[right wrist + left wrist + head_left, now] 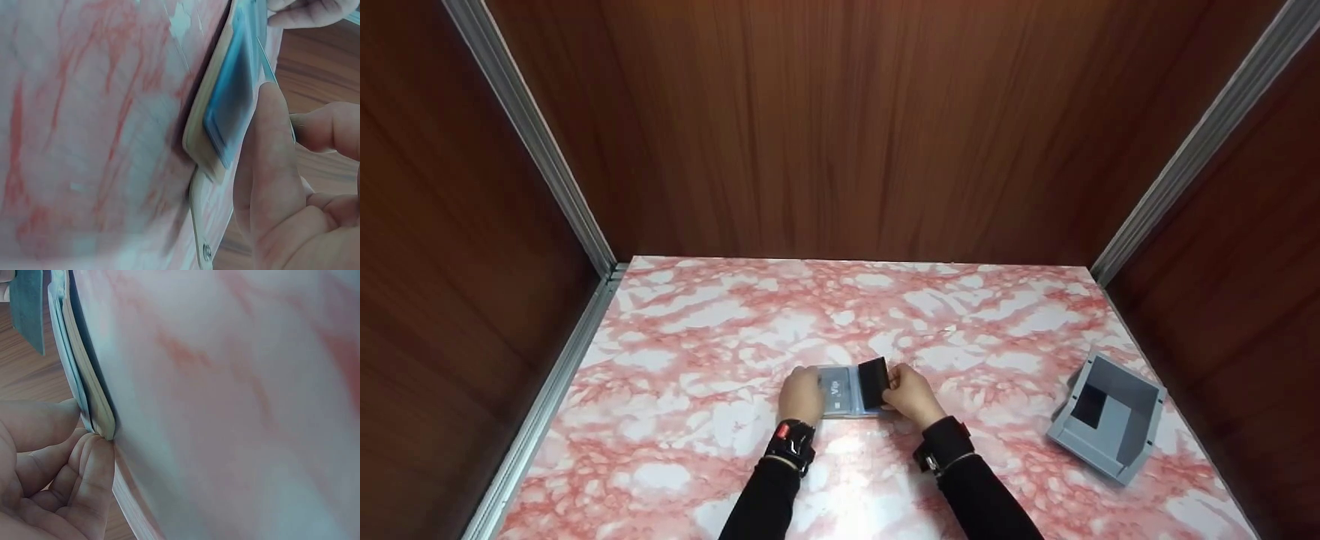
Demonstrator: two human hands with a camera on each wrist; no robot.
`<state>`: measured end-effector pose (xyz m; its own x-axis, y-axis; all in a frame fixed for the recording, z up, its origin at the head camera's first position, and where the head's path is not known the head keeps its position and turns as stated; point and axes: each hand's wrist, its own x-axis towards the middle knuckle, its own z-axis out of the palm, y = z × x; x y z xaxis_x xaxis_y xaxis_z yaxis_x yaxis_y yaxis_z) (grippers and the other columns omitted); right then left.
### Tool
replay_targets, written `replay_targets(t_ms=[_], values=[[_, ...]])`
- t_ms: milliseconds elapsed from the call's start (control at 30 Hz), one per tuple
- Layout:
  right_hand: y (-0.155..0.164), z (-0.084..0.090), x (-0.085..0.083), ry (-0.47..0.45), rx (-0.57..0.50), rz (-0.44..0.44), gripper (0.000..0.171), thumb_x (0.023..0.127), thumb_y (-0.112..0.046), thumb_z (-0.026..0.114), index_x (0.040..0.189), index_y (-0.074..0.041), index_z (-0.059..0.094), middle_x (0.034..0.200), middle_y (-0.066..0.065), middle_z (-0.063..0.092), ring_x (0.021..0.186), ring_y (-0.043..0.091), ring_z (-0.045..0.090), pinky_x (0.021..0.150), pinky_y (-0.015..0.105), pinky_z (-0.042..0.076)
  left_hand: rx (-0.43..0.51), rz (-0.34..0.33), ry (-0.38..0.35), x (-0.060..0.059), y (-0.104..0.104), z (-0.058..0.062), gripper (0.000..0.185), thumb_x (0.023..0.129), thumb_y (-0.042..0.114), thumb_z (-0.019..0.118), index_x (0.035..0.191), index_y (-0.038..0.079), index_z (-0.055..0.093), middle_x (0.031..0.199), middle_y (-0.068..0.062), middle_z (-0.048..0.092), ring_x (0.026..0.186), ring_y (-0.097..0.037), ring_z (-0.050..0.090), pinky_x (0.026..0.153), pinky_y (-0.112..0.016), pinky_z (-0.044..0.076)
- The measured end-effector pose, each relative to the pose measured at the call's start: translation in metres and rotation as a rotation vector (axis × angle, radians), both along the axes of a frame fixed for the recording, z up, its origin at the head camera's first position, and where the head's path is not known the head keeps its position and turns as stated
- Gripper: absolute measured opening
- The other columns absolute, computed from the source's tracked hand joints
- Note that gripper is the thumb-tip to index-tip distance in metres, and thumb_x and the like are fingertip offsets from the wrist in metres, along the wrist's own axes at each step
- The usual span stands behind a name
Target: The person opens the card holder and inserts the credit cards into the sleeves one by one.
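Observation:
A card holder (855, 409) with clear plastic sleeves lies spread open on the table. A grey card marked "Vip" (835, 390) shows in its left sleeve. My left hand (801, 394) grips the holder's left edge, and the left wrist view shows thumb and fingers pinching its corner (98, 410). Over the right half, my right hand (913, 394) pinches a thin black card (874, 382) by its right edge, tilted up from the sleeves. In the right wrist view the card (269, 64) appears almost edge-on between thumb and fingers, above bluish sleeves (228, 107).
A grey plastic bin (1144, 397) stands at the right of the table, with a dark flat piece (1089, 406) inside. A strap with a metal snap (198, 225) extends from the holder. Wood-grain panels (840, 135) wall the red-and-white marbled table (697, 337) behind and at both sides.

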<state>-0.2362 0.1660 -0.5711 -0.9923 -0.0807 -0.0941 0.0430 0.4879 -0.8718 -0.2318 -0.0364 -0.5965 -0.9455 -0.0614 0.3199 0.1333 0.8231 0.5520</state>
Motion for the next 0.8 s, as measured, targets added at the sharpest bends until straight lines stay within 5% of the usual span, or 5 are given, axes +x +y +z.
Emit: replay_targets(t_ms=[600, 667, 800], values=[[-0.01, -0.002, 0.0, 0.021, 0.081, 0.069, 0.019, 0.075, 0.007, 0.059, 0.093, 0.004, 0.054, 0.075, 0.002, 0.047, 0.068, 0.019, 0.061, 0.067, 0.035, 0.058, 0.004, -0.007, 0.03, -0.002, -0.001, -0.004, 0.006, 0.073, -0.002, 0.068, 0.072, 0.002, 0.063, 0.072, -0.014, 0.058, 0.07, -0.038, 0.062, 0.064, -0.048, 0.049], [-0.011, -0.002, -0.001, 0.055, 0.148, 0.063, 0.019, 0.073, 0.005, 0.061, 0.091, 0.002, 0.055, 0.073, 0.001, 0.048, 0.069, 0.018, 0.058, 0.081, 0.038, 0.049, 0.0, -0.006, 0.03, -0.002, -0.001, -0.004, 0.007, 0.074, -0.001, 0.068, 0.072, 0.002, 0.063, 0.072, -0.014, 0.058, 0.07, -0.037, 0.062, 0.064, -0.048, 0.049], [-0.012, -0.001, -0.002, 0.096, 0.261, 0.053, 0.02, 0.07, 0.001, 0.064, 0.089, -0.002, 0.057, 0.07, -0.002, 0.048, 0.068, 0.019, 0.052, 0.083, 0.046, 0.032, -0.007, -0.009, 0.015, -0.002, -0.002, -0.003, 0.005, 0.075, -0.001, 0.067, 0.073, 0.001, 0.064, 0.073, -0.014, 0.058, 0.071, -0.037, 0.062, 0.065, -0.047, 0.049]])
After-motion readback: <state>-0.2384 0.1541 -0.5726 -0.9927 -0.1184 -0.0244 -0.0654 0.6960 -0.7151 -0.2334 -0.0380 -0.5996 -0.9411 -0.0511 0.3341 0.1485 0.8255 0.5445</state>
